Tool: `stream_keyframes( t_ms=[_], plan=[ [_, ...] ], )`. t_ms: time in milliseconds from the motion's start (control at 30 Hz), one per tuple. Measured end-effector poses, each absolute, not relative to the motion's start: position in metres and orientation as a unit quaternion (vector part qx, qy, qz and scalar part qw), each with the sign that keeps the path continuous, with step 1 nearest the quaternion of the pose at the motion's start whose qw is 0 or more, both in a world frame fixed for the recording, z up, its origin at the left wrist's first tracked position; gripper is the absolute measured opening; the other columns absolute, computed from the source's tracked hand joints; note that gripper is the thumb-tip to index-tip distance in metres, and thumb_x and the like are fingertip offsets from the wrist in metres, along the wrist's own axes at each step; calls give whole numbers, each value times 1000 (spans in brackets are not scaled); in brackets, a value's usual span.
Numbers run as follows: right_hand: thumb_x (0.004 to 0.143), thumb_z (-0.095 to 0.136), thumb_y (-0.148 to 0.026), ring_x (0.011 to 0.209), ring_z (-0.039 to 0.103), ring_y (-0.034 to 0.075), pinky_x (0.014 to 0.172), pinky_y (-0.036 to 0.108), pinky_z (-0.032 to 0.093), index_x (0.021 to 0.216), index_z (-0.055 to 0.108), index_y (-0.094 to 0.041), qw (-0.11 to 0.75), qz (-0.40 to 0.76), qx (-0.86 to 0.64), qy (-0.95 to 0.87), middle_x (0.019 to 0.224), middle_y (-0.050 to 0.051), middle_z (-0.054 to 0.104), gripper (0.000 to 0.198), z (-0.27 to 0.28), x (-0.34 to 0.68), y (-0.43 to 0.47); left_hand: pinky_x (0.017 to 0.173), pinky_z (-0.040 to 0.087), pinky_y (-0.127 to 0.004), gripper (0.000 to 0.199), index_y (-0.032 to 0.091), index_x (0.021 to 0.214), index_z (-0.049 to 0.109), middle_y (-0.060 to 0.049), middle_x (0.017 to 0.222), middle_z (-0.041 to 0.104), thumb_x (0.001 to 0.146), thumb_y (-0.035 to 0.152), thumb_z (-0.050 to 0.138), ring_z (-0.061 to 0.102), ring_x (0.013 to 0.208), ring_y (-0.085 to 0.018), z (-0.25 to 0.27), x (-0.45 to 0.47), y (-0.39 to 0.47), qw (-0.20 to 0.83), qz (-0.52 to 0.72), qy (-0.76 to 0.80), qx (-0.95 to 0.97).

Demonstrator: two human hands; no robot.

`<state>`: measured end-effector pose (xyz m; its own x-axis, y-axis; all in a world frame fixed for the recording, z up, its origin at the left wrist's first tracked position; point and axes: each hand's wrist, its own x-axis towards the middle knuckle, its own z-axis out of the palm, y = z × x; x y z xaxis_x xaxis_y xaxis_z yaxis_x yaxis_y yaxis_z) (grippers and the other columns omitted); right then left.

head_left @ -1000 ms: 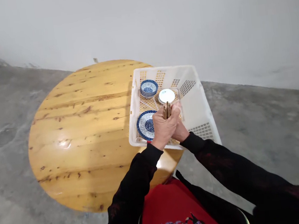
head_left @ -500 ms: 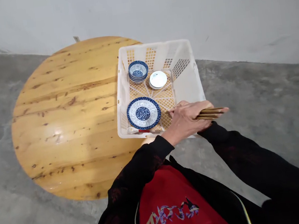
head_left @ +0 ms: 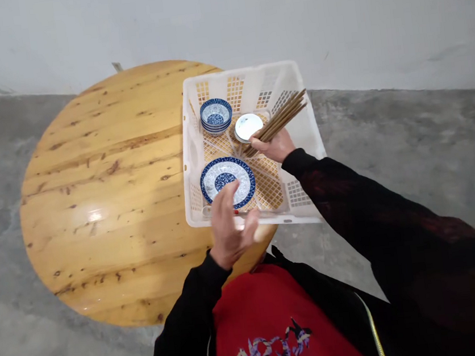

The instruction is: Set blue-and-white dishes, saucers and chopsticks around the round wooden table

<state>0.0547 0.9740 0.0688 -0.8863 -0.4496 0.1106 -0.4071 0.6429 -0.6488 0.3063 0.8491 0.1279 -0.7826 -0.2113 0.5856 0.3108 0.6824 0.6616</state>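
A bundle of brown chopsticks (head_left: pixel 284 116) is gripped in my right hand (head_left: pixel 277 145), over the inside of a white plastic basket (head_left: pixel 190 197). The sticks slant up to the right. My left hand (head_left: pixel 231 230) is empty, fingers apart, above the basket's near edge. It covers part of a blue-and-white plate (head_left: pixel 241 173) inside. Just beyond my right hand lie small white dishes (head_left: pixel 249 126), stacked. Blue-and-white bowls (head_left: pixel 216 114) are stacked in the far left corner. A spoon with a red part (head_left: pixel 236 212) lies by the near wall, mostly hidden behind my left hand.
The basket rests on the right side of a round wooden table (head_left: pixel 104 176) and juts out past its edge. A pale wall (head_left: pixel 219 20) rises behind the table. Grey concrete floor (head_left: pixel 411 158) stretches around it.
Both hands were together at the basket's near right corner around the chopsticks. My left hand has let go and moved left; my right hand has carried the chopsticks over the basket's middle.
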Motion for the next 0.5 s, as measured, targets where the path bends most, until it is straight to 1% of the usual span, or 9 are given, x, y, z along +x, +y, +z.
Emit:
stream_keyframes(
  t_ms=[67, 133, 267, 400, 500],
  plan=[
    [85, 61, -25, 95, 71, 26, 95, 35, 53, 84, 74, -16, 35, -372, -238, 896, 90, 7, 76, 16, 60, 49, 961, 105, 51, -43, 49, 18, 147, 44, -16, 132, 64, 99, 25, 52, 60, 126, -25, 119, 342, 827, 328, -373, -866, 51],
    [84, 62, -25, 91, 71, 25, 92, 33, 54, 82, 73, -15, 54, -380, -243, 891, 87, 7, 76, 15, 51, 46, 954, 102, 52, -40, 45, 18, 144, 48, -14, 127, 67, 100, 22, 49, 63, 121, -24, 109, 379, 810, 333, -340, -867, 144],
    [81, 64, -23, 92, 71, 26, 91, 33, 53, 81, 74, -14, 76, -347, -246, 902, 87, 8, 77, 14, 39, 42, 949, 98, 53, -38, 42, 18, 141, 53, -11, 119, 70, 100, 24, 48, 67, 110, -21, 89, 437, 798, 325, -290, -845, 310],
    [81, 62, -22, 94, 71, 25, 92, 33, 52, 83, 75, -14, 90, -325, -239, 911, 90, 9, 77, 15, 34, 42, 943, 97, 53, -35, 34, 19, 133, 60, -9, 114, 72, 102, 27, 49, 69, 108, -20, 79, 454, 804, 319, -300, -811, 389],
    [81, 63, -23, 92, 71, 26, 91, 34, 54, 83, 74, -13, 90, -329, -241, 909, 88, 9, 77, 15, 34, 44, 940, 96, 53, -31, 29, 19, 126, 63, -7, 109, 74, 101, 28, 50, 70, 104, -18, 79, 445, 811, 317, -320, -803, 390]
  ],
)
